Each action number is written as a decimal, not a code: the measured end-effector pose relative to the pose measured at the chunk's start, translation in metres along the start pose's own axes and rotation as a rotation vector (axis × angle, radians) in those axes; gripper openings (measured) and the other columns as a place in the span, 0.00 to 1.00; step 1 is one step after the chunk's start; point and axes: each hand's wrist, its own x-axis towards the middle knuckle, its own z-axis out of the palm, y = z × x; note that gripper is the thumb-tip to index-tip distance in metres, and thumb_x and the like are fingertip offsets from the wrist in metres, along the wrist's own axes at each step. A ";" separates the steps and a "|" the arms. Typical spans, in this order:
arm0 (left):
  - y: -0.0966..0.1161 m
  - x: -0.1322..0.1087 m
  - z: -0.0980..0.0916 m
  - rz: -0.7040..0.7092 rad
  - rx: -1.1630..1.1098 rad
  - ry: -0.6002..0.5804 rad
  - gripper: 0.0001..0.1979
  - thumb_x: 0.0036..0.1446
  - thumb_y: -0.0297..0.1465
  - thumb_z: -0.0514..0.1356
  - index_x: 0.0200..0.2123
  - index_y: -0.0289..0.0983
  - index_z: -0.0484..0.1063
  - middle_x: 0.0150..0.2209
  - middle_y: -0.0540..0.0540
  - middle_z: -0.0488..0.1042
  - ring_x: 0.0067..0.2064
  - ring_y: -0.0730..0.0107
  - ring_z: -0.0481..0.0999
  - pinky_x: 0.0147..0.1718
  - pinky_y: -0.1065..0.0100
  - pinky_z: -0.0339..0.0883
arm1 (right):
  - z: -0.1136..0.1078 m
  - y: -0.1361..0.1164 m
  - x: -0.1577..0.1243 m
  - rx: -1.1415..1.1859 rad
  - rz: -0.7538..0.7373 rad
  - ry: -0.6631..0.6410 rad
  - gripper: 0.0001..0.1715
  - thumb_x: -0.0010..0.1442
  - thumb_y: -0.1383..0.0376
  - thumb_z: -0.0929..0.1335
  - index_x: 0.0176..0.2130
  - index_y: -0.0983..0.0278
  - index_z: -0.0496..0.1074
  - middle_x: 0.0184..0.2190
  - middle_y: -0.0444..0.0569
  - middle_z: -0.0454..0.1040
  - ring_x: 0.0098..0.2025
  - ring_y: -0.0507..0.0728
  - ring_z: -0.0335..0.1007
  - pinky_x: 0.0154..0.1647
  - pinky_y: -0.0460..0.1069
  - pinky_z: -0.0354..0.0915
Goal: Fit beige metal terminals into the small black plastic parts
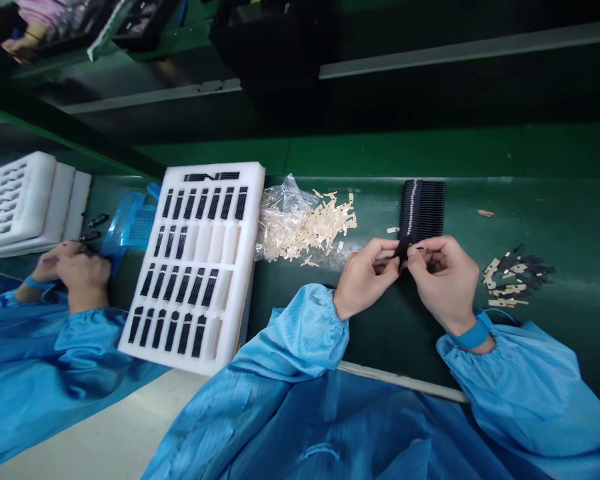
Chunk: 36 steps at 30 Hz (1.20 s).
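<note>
- Bench, green (370,347): full width, work surface.
- Foam tray, white (253,193): L of the hands, tilted; slots part-filled w/ blk bundles.
- Pale tabs, loose heap (325,230): between tray & hands, clear bag (290,200) on far-L side.
- R hand (445,280): fingers curled, thumb & fingertips pinched on near end of strip row.
- L hand (367,277): narrow pinch, same end, opp. side; fingertips near R hand's.
- Blk strip row (427,213): flat on bench ahead of hands, light band along its length. Exact no. of strips pinched: can't tell, fingers cover. Handling (est.): lt. wt., thin, prob. bendy & smooth, apt to slide or fan apart; may crease. Best hold: thumb + finger at edges, lt. pressure, other hand steadying row.
- Blk/pale pcs., loose heap (520,270): R of R hand, apart.
- Scrap, brownish (486,213): beyond that heap.
</note>
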 end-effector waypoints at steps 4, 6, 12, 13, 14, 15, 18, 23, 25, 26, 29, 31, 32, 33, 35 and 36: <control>0.001 0.001 -0.006 0.108 0.202 0.018 0.14 0.66 0.31 0.60 0.55 0.38 0.72 0.47 0.44 0.82 0.49 0.66 0.84 0.48 0.68 0.80 | 0.000 -0.004 0.001 0.082 0.050 -0.012 0.05 0.61 0.63 0.72 0.37 0.61 0.74 0.28 0.44 0.75 0.26 0.53 0.71 0.25 0.48 0.67; 0.001 0.001 -0.007 0.164 0.282 0.029 0.14 0.67 0.31 0.60 0.55 0.39 0.73 0.46 0.46 0.83 0.48 0.68 0.84 0.48 0.69 0.80 | 0.000 -0.006 0.002 0.112 0.077 -0.015 0.05 0.60 0.63 0.72 0.37 0.61 0.74 0.27 0.44 0.76 0.26 0.53 0.71 0.25 0.48 0.67; 0.004 -0.002 -0.009 0.225 0.518 0.048 0.14 0.67 0.30 0.58 0.55 0.41 0.73 0.45 0.47 0.83 0.44 0.68 0.85 0.42 0.71 0.80 | -0.002 -0.004 0.004 0.072 0.092 -0.021 0.05 0.60 0.63 0.72 0.37 0.61 0.74 0.28 0.44 0.76 0.26 0.53 0.72 0.26 0.48 0.68; 0.005 -0.003 -0.009 0.214 0.557 0.048 0.14 0.67 0.30 0.58 0.55 0.41 0.73 0.45 0.47 0.83 0.43 0.68 0.85 0.42 0.70 0.80 | -0.003 -0.004 0.004 0.018 0.069 -0.017 0.04 0.60 0.63 0.72 0.37 0.61 0.75 0.28 0.44 0.76 0.26 0.53 0.72 0.27 0.48 0.68; 0.006 -0.003 -0.010 0.193 0.577 0.044 0.14 0.66 0.30 0.59 0.54 0.41 0.73 0.45 0.47 0.83 0.43 0.68 0.85 0.43 0.69 0.80 | -0.003 -0.004 0.005 -0.046 0.036 -0.012 0.04 0.60 0.64 0.72 0.36 0.61 0.75 0.28 0.44 0.76 0.26 0.53 0.71 0.28 0.48 0.68; 0.006 -0.002 -0.010 0.167 0.565 0.037 0.14 0.66 0.29 0.59 0.54 0.41 0.73 0.45 0.47 0.83 0.43 0.67 0.85 0.44 0.68 0.80 | -0.004 -0.005 0.005 -0.107 -0.004 -0.009 0.03 0.60 0.64 0.72 0.36 0.61 0.75 0.28 0.44 0.75 0.26 0.53 0.70 0.28 0.49 0.67; 0.007 0.000 -0.010 0.070 0.329 -0.004 0.13 0.67 0.30 0.59 0.53 0.39 0.72 0.46 0.44 0.83 0.46 0.66 0.84 0.48 0.66 0.80 | -0.007 -0.008 0.006 -0.173 -0.085 -0.012 0.06 0.61 0.65 0.72 0.41 0.61 0.76 0.33 0.45 0.75 0.27 0.52 0.69 0.28 0.49 0.66; 0.009 0.005 -0.008 -0.090 -0.112 -0.048 0.16 0.65 0.37 0.63 0.51 0.35 0.71 0.48 0.39 0.82 0.45 0.63 0.85 0.43 0.66 0.80 | -0.010 -0.007 0.007 0.041 -0.002 -0.027 0.13 0.65 0.61 0.71 0.49 0.61 0.74 0.35 0.46 0.76 0.28 0.53 0.73 0.27 0.49 0.68; 0.010 0.005 -0.007 -0.116 -0.161 -0.054 0.18 0.63 0.40 0.65 0.51 0.35 0.71 0.49 0.39 0.82 0.45 0.63 0.85 0.42 0.66 0.80 | -0.010 -0.005 0.007 0.097 0.033 -0.077 0.09 0.65 0.61 0.71 0.45 0.61 0.74 0.32 0.46 0.76 0.29 0.54 0.74 0.26 0.48 0.68; 0.010 0.005 -0.007 -0.118 -0.166 -0.051 0.19 0.63 0.41 0.65 0.50 0.36 0.71 0.49 0.39 0.82 0.45 0.63 0.85 0.42 0.66 0.80 | -0.009 -0.004 0.007 0.115 0.046 -0.096 0.08 0.64 0.61 0.71 0.43 0.61 0.74 0.32 0.46 0.76 0.29 0.54 0.74 0.26 0.48 0.68; 0.008 0.003 -0.007 -0.098 -0.142 -0.048 0.18 0.63 0.41 0.65 0.50 0.36 0.71 0.48 0.40 0.82 0.45 0.63 0.85 0.44 0.65 0.80 | -0.009 -0.004 0.007 0.137 0.062 -0.110 0.07 0.62 0.62 0.73 0.40 0.60 0.73 0.31 0.45 0.75 0.28 0.53 0.73 0.26 0.48 0.68; 0.007 0.002 -0.007 -0.076 -0.101 -0.047 0.17 0.64 0.40 0.64 0.50 0.36 0.72 0.48 0.41 0.82 0.46 0.63 0.85 0.46 0.64 0.80 | -0.008 -0.005 0.008 0.135 0.064 -0.102 0.06 0.62 0.62 0.73 0.39 0.60 0.73 0.31 0.44 0.75 0.28 0.53 0.72 0.26 0.48 0.68; 0.006 0.002 -0.007 -0.064 -0.074 -0.044 0.17 0.64 0.39 0.64 0.51 0.36 0.72 0.48 0.41 0.82 0.46 0.63 0.84 0.47 0.63 0.80 | -0.008 -0.005 0.008 0.135 0.065 -0.099 0.06 0.61 0.62 0.73 0.38 0.60 0.72 0.31 0.44 0.75 0.27 0.53 0.72 0.26 0.48 0.68; 0.005 0.002 -0.007 -0.051 -0.046 -0.041 0.16 0.65 0.38 0.63 0.51 0.36 0.72 0.48 0.41 0.82 0.47 0.63 0.84 0.48 0.63 0.80 | -0.008 -0.005 0.008 0.136 0.064 -0.095 0.06 0.61 0.63 0.73 0.38 0.60 0.72 0.31 0.44 0.74 0.27 0.52 0.71 0.26 0.48 0.68; 0.003 0.001 -0.007 -0.023 0.001 -0.035 0.15 0.66 0.36 0.62 0.53 0.36 0.72 0.49 0.41 0.82 0.47 0.63 0.84 0.49 0.64 0.80 | -0.007 -0.005 0.008 0.140 0.058 -0.093 0.06 0.61 0.64 0.73 0.37 0.60 0.71 0.30 0.43 0.74 0.26 0.52 0.70 0.25 0.47 0.68; 0.003 0.001 -0.007 -0.009 0.015 -0.037 0.15 0.67 0.35 0.61 0.53 0.36 0.72 0.49 0.41 0.82 0.48 0.63 0.84 0.48 0.64 0.80 | -0.007 -0.005 0.008 0.141 0.055 -0.094 0.06 0.61 0.64 0.72 0.37 0.60 0.71 0.29 0.43 0.74 0.26 0.52 0.70 0.25 0.47 0.67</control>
